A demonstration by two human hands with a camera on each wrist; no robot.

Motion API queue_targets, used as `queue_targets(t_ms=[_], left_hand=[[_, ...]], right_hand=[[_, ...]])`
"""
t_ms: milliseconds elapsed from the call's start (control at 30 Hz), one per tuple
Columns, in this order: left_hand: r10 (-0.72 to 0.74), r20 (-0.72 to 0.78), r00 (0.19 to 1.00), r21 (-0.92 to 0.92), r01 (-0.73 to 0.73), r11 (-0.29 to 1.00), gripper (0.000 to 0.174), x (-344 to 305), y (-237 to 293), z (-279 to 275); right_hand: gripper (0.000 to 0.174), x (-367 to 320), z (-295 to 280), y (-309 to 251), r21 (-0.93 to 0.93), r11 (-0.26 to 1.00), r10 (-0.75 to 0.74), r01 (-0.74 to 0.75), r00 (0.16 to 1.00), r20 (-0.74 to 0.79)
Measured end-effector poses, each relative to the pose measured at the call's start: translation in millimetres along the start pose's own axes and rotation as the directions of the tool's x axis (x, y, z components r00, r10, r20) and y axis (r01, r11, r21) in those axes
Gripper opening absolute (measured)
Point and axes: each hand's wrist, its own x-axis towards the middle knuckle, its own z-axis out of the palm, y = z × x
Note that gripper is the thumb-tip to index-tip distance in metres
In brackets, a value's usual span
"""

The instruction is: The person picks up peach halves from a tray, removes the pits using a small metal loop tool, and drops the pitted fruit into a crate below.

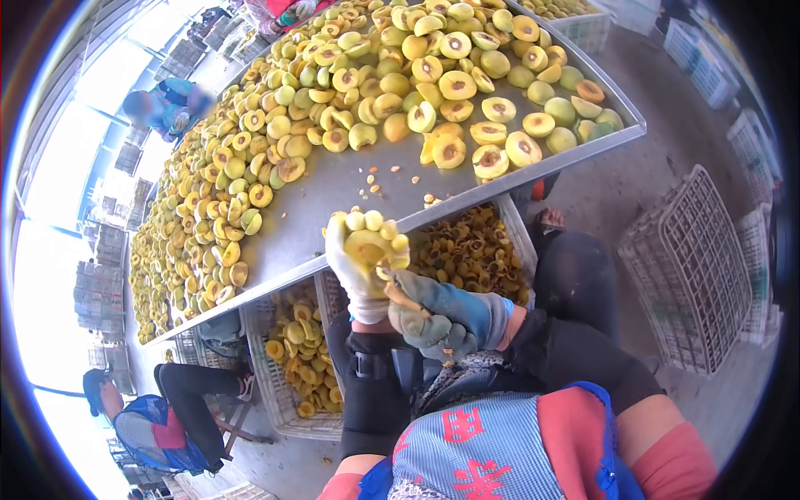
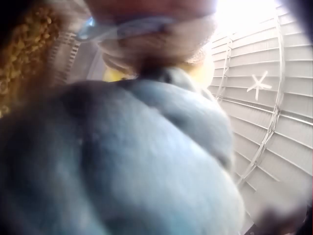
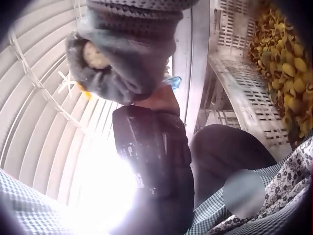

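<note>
My left hand [image 1: 357, 271], in a white glove, holds a yellow peach half [image 1: 367, 248] cut side up, with the fingers curled round its far edge. My right hand [image 1: 443, 321], in a grey-blue glove, grips a short wooden-handled tool [image 1: 405, 295], whose working end is at the near rim of the fruit and mostly hidden. In the right wrist view the round butt of its handle [image 3: 95, 55] shows in the grey glove. The blurred right glove [image 2: 146, 156] fills much of the left wrist view. Both hands are just below the metal table's edge.
A metal table [image 1: 317, 187] carries a heap of peach halves [image 1: 333, 83], many with pits, and loose pit bits [image 1: 374, 188]. Below stand a crate of brownish scraps [image 1: 467, 250] and a crate of yellow halves [image 1: 300, 342]. An upended crate [image 1: 692, 267] is at right. Other people [image 1: 154, 429] sit nearby.
</note>
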Motion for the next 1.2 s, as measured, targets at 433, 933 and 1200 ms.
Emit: queue_targets(t_ms=[433,933,1200], left_hand=[[0.433,-0.451,0.780,0.628,-0.067,0.775,0.041,-123,211,-203],[-0.046,0.159,0.986,0.755,-0.151,-0.638,0.055,84,91,-46],[0.195,0.390,0.900,0.768,-0.200,-0.609,0.030,81,101,-60]], right_hand=[[0.061,-9,11,-5,-0.547,0.827,-0.235,-0.129,0.805,-0.545],[0.032,0,-37,-5,-0.795,0.584,-0.690,0.166,0.617,-0.378],[0.036,-11,-17,-15,-0.758,0.625,-0.686,0.188,0.595,-0.418]])
